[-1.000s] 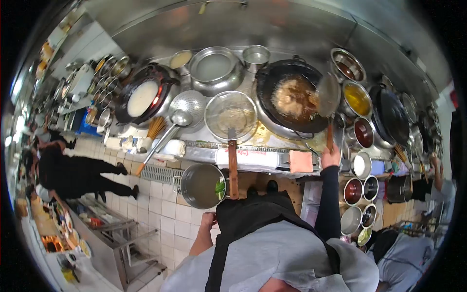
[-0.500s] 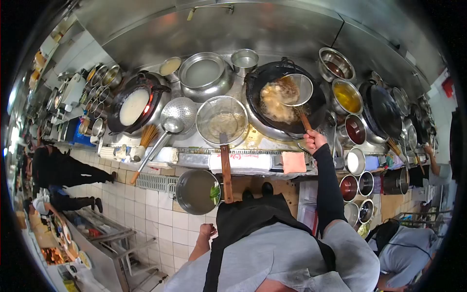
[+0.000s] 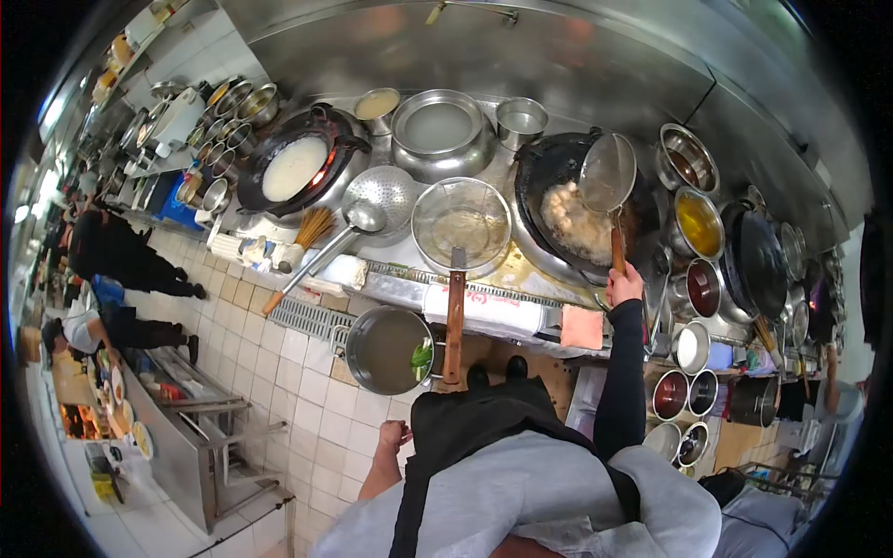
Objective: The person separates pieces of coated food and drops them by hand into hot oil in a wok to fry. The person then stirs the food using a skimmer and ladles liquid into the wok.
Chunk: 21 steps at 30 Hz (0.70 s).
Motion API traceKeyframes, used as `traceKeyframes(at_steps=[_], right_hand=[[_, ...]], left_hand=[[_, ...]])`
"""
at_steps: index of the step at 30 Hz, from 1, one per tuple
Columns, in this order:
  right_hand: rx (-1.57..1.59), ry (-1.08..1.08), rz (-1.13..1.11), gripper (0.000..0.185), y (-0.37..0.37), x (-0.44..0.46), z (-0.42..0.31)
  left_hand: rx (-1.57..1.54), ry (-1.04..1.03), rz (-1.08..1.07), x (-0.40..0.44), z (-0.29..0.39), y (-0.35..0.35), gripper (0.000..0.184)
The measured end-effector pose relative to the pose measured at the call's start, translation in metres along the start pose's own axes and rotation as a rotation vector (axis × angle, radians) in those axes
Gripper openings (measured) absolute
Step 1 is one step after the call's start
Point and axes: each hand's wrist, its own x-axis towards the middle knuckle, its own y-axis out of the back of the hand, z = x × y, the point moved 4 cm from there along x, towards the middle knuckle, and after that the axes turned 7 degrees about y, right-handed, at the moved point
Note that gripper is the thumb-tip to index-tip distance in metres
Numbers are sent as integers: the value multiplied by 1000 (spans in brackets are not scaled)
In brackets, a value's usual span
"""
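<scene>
My right hand (image 3: pixel 625 283) grips the wooden handle of a round mesh skimmer (image 3: pixel 609 173). The skimmer is tilted up over the right side of a black wok (image 3: pixel 534 164), above pale pieces of food (image 3: pixel 575 223) in foaming oil. Low by my body, near the apron, hangs my left hand (image 3: pixel 394 435) with its fingers curled; whatever they might hold is hidden. To the left of the wok, a wire strainer (image 3: pixel 461 221) with a long wooden handle rests on the stove. A perforated ladle (image 3: pixel 379 197) lies beside it.
Another wok (image 3: pixel 249 191) with white liquid stands at left over a flame. A pot (image 3: pixel 358 358) with greens sits below the counter edge. Bowls of yellow oil (image 3: pixel 698 223) and red sauce (image 3: pixel 702 286) line the right side. A person (image 3: pixel 102 246) stands far left; others work nearby.
The skimmer has come up from the food and tilted more upright, with my right hand still on its handle. My view has turned, shifting the stove rightward. My left hand stays low.
</scene>
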Motion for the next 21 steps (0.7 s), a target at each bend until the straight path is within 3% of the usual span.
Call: traceKeyframes(at_steps=[7, 9, 10, 12, 14, 16, 18, 19, 21], right_hand=[[39, -37, -147, 29, -41, -21, -64], [-41, 203, -172, 32, -50, 16, -26], [-53, 333, -226, 33, -69, 49, 4], [-393, 641, -163, 42, -112, 71, 14], [-583, 597, -257, 42, -155, 60, -12], [-874, 502, -318, 45, -178, 59, -15], [-906, 537, -369, 46, -169, 67, -16], [-920, 550, -392, 46, -161, 73, -12], [-775, 665, -232, 46, -122, 73, 12]], left_hand=[[32, 117, -13, 12, -53, 12, 11], [104, 114, 17, 13, -62, 14, 11], [-12, 90, 12, 31, -78, 18, 11], [203, -18, 160, 37, -74, 17, 19], [608, -329, 175, 35, -55, 14, 24], [570, -338, 174, 34, -43, 2, 27], [43, -78, 161, 33, -37, -1, 27], [138, -154, 186, 38, -33, 2, 25], [72, -164, 181, 33, -34, 1, 25]])
